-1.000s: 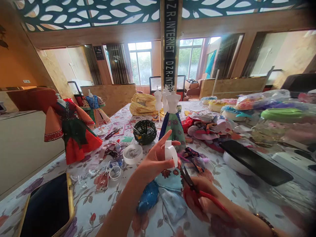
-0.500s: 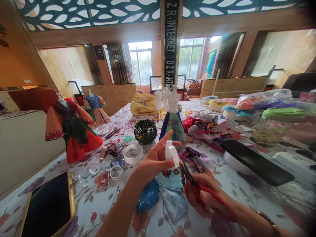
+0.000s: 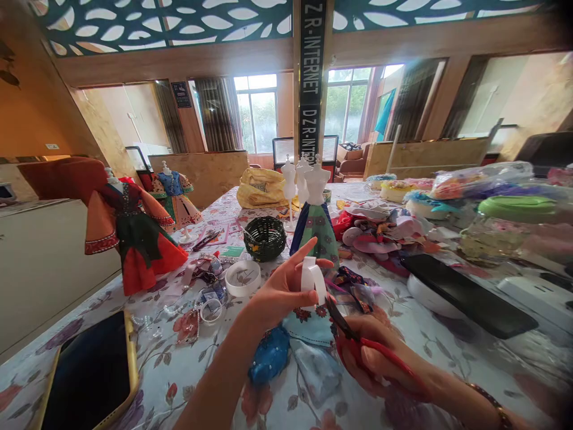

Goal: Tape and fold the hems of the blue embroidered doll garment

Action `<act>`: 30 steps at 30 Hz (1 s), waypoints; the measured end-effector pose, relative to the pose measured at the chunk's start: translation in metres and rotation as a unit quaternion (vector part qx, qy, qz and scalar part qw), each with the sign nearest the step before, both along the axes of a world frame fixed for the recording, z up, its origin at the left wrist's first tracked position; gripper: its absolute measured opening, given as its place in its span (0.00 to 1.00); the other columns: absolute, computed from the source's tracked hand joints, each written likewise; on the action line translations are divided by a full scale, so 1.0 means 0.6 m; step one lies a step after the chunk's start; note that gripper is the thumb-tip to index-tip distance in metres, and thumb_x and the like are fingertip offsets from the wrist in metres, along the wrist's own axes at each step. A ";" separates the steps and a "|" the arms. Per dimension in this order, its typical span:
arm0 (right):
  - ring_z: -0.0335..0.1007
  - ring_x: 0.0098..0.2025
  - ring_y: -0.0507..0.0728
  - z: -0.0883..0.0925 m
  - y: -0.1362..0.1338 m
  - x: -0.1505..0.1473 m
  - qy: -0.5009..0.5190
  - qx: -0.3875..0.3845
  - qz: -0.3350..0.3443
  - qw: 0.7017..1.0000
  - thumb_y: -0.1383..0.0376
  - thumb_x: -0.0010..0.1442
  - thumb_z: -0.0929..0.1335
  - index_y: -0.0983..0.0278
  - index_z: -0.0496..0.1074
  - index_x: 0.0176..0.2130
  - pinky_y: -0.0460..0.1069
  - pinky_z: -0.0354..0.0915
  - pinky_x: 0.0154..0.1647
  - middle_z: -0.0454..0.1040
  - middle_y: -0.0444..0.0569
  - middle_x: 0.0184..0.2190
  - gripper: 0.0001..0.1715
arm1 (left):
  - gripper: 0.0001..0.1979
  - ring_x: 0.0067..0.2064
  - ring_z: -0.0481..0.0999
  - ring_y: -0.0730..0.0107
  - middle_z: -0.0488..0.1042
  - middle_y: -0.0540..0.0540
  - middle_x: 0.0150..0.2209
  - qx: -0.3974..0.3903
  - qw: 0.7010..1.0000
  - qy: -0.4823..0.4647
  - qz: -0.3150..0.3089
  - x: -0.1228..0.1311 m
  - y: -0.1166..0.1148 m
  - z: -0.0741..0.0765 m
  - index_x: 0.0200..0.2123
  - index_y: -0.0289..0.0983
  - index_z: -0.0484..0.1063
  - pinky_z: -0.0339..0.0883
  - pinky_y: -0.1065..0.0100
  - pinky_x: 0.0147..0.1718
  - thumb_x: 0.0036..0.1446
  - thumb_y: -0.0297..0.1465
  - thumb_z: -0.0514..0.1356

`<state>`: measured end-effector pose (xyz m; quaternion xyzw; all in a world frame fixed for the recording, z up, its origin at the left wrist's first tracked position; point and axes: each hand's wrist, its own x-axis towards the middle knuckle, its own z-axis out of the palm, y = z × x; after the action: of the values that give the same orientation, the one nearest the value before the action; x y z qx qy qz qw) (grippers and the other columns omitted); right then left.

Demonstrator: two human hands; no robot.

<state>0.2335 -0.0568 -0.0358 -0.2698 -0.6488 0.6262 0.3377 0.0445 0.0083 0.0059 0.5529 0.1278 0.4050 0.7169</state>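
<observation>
1. The white strip is narrow, smooth and a little glossy, bent over into an upright, arched band. Its outer face catches the light, and its lower end hangs free to the right; it looks plain, without pattern or trim.
2. It is held in the air above the middle of the table, well in from the left edge, in front of a white mannequin in a green flowered skirt.
3. The left hand has its thumb clamped against the strip, with fingers behind it; the index finger stands apart, pointing up and away. How the hidden fingers press cannot be told.
4. The right hand has its fingers wrapped around the scissors, inside and about the red handles. The dark blades lie close together, tips just beside the strip's lower end; whether they touch it cannot be told.
5. Below the hands lie a light-blue cloth with dark red flowers along it and a shiny blue cloth dotted with small beads.
6. Towards the left edge are a white ring, a phone in a yellowish case and, farther off, a doll in a red and green dress.
7. A dark woven basket sits between the hands and the far edge.
</observation>
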 end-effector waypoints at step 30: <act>0.56 0.17 0.48 0.011 0.002 -0.007 0.045 0.074 -0.194 0.977 0.44 0.56 0.66 0.61 0.63 0.25 0.44 0.54 0.18 0.63 0.39 0.14 0.25 | 0.29 0.37 0.76 0.73 0.75 0.45 0.47 -0.022 0.994 0.106 0.000 0.007 0.002 -0.004 0.54 0.44 0.62 0.66 0.75 0.31 0.49 0.30 0.68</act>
<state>0.2291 -0.0555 -0.0294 -0.3369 -0.6128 0.5106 0.5003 0.0490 0.0098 0.0033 0.5768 0.2120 0.3417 0.7111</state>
